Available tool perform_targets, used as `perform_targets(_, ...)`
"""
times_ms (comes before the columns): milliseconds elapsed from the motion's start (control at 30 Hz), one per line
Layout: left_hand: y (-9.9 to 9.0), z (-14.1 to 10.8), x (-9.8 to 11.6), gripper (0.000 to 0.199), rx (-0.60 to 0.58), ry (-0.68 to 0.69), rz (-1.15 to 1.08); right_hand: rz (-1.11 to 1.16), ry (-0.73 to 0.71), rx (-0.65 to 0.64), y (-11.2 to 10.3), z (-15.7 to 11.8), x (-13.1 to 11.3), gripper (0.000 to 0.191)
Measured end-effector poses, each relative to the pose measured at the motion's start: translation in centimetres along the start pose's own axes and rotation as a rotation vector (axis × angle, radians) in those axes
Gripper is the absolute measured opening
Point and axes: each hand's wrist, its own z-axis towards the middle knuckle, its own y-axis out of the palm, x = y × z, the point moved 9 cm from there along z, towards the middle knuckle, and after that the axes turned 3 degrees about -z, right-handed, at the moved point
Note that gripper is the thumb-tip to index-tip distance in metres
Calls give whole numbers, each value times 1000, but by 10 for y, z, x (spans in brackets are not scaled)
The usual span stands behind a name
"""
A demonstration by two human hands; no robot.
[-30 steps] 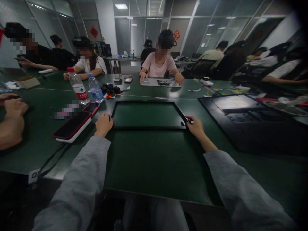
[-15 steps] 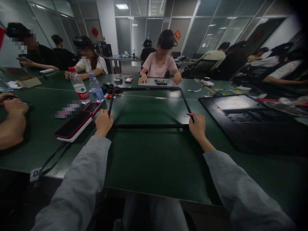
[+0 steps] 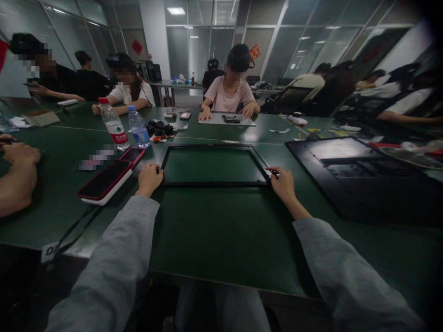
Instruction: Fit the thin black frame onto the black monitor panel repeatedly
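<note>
A thin black rectangular frame [image 3: 214, 184], like a screen bezel with an open middle, lies low over the green table, flat or nearly so. My left hand [image 3: 148, 180] is closed at its left side, near the front corner. On the opposite side my right hand [image 3: 283, 185] grips close to the front right corner, index finger reaching along the bar. The table shows through the opening. My fingers hide short stretches of both side bars.
Left of the frame lie a red-edged phone [image 3: 104, 182] and two plastic bottles, one red-capped [image 3: 116, 129] and one blue-capped [image 3: 138, 129]. A large black panel [image 3: 346, 184] occupies the right. Across the table, a person's hands rest on a grey board [image 3: 211, 122]. Another person's forearm [image 3: 17, 180] is at far left.
The frame's far edge has tipped down toward the table, so its opening looks shallower. My hands stay at its sides, almost unmoved. The person opposite has drawn one hand inward.
</note>
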Motion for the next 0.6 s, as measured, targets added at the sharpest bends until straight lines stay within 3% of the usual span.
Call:
perform_targets(233,0,0,-4,42,26,-50,-70,-55,-19,-23,2,-2,-1,47)
perform_targets(333,-2,-4,11,51,54,12,-186,-98,8,-40,2,-3,-2,46)
perform_targets(467,6,-19,56,63,-138,338,-340,-161,28,-78,1,-6,-6,45)
perform_targets(533,12,-26,64,67,-250,406,-316,-179,29,-91,1,-7,-8,44)
perform_targets(600,15,-27,61,63,-289,406,-267,-165,34,-92,2,-7,-7,43)
